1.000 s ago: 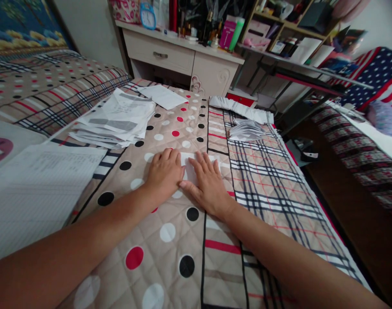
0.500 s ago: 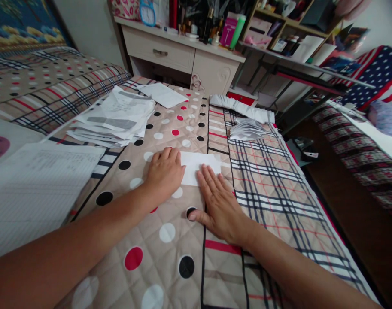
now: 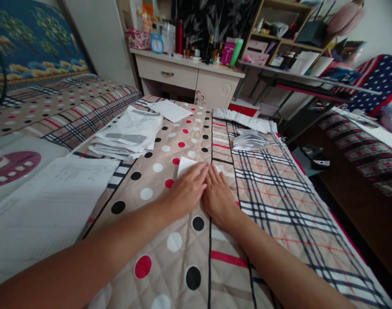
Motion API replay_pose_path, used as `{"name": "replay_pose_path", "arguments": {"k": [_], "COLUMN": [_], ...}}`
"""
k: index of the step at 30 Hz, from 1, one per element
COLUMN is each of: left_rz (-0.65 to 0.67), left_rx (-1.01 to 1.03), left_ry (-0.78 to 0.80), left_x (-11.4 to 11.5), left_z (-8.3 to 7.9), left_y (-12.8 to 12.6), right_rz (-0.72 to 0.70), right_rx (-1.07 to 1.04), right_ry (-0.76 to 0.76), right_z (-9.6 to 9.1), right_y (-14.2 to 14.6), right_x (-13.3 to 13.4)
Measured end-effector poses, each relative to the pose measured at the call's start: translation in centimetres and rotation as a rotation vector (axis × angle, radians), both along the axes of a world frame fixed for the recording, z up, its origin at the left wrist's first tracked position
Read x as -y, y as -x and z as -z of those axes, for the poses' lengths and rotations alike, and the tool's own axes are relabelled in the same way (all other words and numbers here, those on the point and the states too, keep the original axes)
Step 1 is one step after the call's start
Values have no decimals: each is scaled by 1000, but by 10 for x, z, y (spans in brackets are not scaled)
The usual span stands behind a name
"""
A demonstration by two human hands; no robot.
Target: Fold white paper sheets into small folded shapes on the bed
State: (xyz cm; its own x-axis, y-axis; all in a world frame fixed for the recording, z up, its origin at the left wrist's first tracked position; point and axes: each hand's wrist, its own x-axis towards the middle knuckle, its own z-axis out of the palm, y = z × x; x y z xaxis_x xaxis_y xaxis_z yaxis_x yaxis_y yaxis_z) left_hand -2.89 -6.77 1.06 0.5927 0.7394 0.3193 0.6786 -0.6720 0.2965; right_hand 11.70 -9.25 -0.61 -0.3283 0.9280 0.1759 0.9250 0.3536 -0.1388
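Note:
A small white piece of paper lies on the quilted bedcover, mostly hidden under both hands. My left hand rests over it with fingers stretched toward the right, their tips meeting my right hand. My right hand lies flat on the paper's right part, fingers extended forward and close together. Neither hand is closed around anything. Beyond them on the right is a small stack of folded papers, and behind that a long white folded strip.
To the left stands a pile of printed sheets, with a single white sheet beyond it. A lined sheet lies nearer, beside a white bag with a pink print. A drawer cabinet stands past the bed.
My left hand has slid right across the paper until its fingertips meet my right hand. My right thumb has drawn in. The view has tilted up slightly.

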Motion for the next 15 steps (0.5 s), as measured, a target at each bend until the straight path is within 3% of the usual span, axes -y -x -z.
{"name": "replay_pose_path", "arguments": {"k": [2, 4, 10, 15], "left_rz": [171, 233, 87, 86], "left_rx": [58, 41, -9, -106], "left_ry": [97, 141, 256, 253], "left_x": [8, 17, 36, 19], "left_z": [-1, -3, -2, 7], "left_y": [-6, -12, -19, -1], "right_rz": [-50, -52, -2, 53], "right_rx": [4, 10, 20, 18], "right_ry": [-39, -94, -51, 46], "right_z": [14, 24, 28, 10], "right_y": [-5, -9, -12, -4], "right_x": [0, 1, -5, -6]}}
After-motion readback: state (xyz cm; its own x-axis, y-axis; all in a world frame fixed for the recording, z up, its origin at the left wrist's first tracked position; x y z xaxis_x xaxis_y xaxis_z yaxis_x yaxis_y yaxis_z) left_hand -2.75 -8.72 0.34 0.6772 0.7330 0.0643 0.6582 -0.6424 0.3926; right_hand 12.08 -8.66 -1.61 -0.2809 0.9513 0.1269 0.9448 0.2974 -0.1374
